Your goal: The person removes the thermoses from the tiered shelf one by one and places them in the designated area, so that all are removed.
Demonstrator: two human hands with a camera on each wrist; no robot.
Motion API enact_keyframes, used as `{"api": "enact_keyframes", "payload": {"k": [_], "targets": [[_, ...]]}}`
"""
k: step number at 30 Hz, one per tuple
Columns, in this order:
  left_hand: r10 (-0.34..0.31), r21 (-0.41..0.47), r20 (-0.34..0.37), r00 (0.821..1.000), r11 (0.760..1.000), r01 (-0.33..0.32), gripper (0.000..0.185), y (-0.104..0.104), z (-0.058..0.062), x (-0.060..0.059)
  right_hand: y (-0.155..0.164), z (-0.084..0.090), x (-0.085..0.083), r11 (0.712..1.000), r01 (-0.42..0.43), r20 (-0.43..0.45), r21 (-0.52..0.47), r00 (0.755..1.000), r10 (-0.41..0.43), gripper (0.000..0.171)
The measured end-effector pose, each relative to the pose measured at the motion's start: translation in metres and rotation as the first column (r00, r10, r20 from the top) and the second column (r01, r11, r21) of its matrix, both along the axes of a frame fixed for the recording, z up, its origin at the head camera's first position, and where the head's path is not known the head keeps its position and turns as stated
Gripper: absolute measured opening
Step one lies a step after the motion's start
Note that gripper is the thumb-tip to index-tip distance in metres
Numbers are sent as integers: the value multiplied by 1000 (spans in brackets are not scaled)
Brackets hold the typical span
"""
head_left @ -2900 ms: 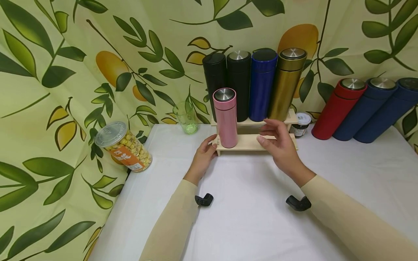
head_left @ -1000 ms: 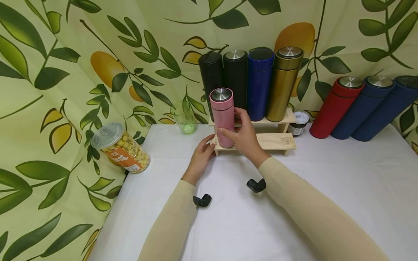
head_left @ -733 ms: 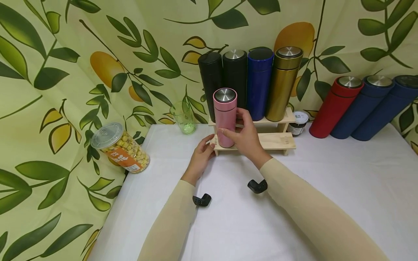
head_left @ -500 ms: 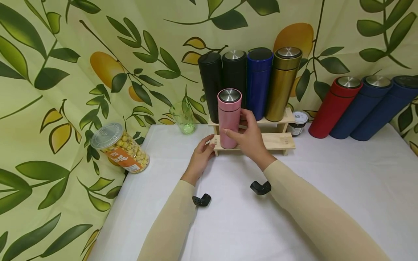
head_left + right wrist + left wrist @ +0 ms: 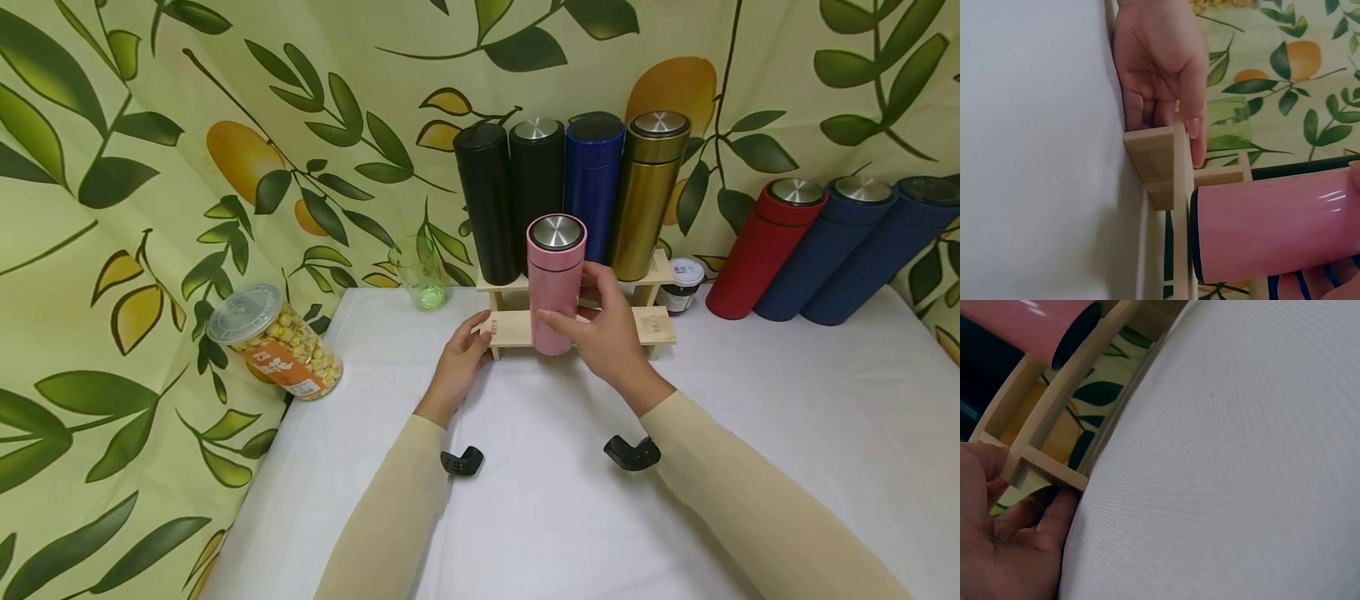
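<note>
My right hand (image 5: 611, 337) grips a pink thermos flask (image 5: 555, 287) with a steel-topped lid, thumb in front and fingers behind. It is upright at the lower step of a small wooden two-step stand (image 5: 516, 327), its base reaching past the step's front edge. In the right wrist view the flask's dark base (image 5: 1196, 240) lies very close to the step; whether it touches is unclear. My left hand (image 5: 459, 367) holds the left end of the lower step between thumb and fingers, also visible in the left wrist view beside the stand's leg (image 5: 1054, 470).
On the upper step stand two black flasks (image 5: 487, 200), a blue flask (image 5: 592, 179) and a gold flask (image 5: 651, 200). Red (image 5: 765, 250) and navy flasks (image 5: 825, 254) are at right, near a small jar (image 5: 681, 287). A green glass (image 5: 423, 275) and popcorn tub (image 5: 277, 342) stand left.
My right hand has come in from the right, taken hold of the pink flask and shifted it rightward and slightly toward me. My left hand has stayed at the stand's left end.
</note>
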State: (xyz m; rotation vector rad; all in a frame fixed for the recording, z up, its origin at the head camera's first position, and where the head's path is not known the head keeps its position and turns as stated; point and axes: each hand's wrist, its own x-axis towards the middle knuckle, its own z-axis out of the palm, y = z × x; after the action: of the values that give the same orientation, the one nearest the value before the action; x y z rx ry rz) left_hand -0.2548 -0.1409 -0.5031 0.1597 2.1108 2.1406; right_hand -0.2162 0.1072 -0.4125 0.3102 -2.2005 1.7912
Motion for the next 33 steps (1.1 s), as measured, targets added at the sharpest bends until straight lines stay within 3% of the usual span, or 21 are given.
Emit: {"api": "enact_keyframes", "payload": {"k": [7, 18, 26, 33], "targets": [[-2, -1, 7, 1000, 1000, 2, 46, -2, -1, 0, 21, 5, 16, 999, 36, -63, 7, 997, -36, 75], [10, -9, 22, 1000, 1000, -10, 46, -1, 1, 0, 65, 7, 32, 985, 170, -90, -7, 981, -170, 81], [17, -37, 35, 999, 999, -16, 44, 1, -1, 0, 109, 3, 48, 945, 321, -41, 54, 947, -319, 78], [20, -24, 24, 1000, 1000, -19, 45, 2, 0, 2, 147, 4, 57, 891, 443, 57, 100, 891, -450, 79]]}}
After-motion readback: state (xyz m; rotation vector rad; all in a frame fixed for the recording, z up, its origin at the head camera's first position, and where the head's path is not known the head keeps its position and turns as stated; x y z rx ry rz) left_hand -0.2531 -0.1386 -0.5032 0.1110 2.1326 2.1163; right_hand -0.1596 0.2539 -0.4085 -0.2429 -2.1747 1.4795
